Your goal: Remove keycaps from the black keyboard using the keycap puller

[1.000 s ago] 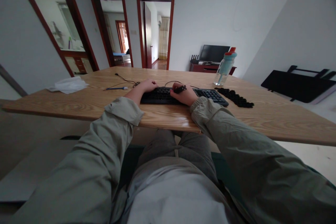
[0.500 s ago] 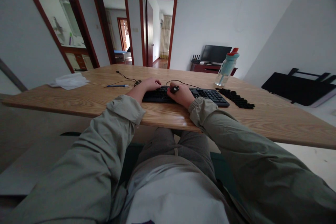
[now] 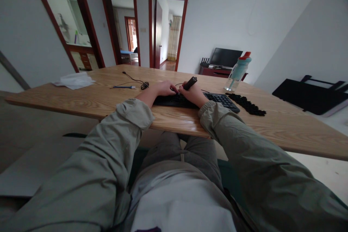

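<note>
Keyboard (image 3: 178, 102) is lying across the desk (image 3: 174, 120) beneath both hands, its long axis running left to right. The right hand (image 3: 194, 95) is gripping a dark-handled tool (image 3: 190, 83), which is slanting upward over the keyboard's middle. The left hand (image 3: 164, 88) is resting nearer the keyboard's left end; whether its grip is holding anything, I cannot tell.
</note>
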Motion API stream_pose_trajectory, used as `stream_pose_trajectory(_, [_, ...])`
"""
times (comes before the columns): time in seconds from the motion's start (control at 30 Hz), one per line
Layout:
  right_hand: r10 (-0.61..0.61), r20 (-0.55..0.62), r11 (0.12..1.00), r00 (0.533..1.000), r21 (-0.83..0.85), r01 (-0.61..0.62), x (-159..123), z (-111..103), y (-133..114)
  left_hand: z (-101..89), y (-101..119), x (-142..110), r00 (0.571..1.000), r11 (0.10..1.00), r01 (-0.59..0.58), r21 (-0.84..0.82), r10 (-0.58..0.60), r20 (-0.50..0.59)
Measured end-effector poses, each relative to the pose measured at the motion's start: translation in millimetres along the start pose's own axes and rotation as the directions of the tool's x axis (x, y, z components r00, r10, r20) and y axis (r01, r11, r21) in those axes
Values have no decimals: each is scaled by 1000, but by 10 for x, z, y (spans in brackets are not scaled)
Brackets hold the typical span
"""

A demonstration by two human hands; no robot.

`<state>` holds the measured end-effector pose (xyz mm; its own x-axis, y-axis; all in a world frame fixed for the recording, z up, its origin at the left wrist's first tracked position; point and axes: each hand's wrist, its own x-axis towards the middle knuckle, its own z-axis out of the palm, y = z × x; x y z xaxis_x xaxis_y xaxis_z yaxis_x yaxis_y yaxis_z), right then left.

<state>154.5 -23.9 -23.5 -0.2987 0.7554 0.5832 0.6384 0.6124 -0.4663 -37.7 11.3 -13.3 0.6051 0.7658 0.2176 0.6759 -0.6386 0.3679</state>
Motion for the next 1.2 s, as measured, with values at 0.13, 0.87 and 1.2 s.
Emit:
stream_pose_trajectory(0.13, [13, 19, 999, 1000, -43, -12, 49, -44, -7, -1, 30, 14, 1000, 998, 15, 63, -14, -14])
stream_pose_trajectory(0.87, [121, 201, 991, 972, 24, -128, 223, -28, 83, -3, 109, -8, 998, 998, 65, -12, -65, 6])
stream_pose_trajectory(1.2, [150, 250, 965, 957, 175, -197, 168, 51, 129, 77, 6, 53, 996, 997, 62, -53, -65, -61])
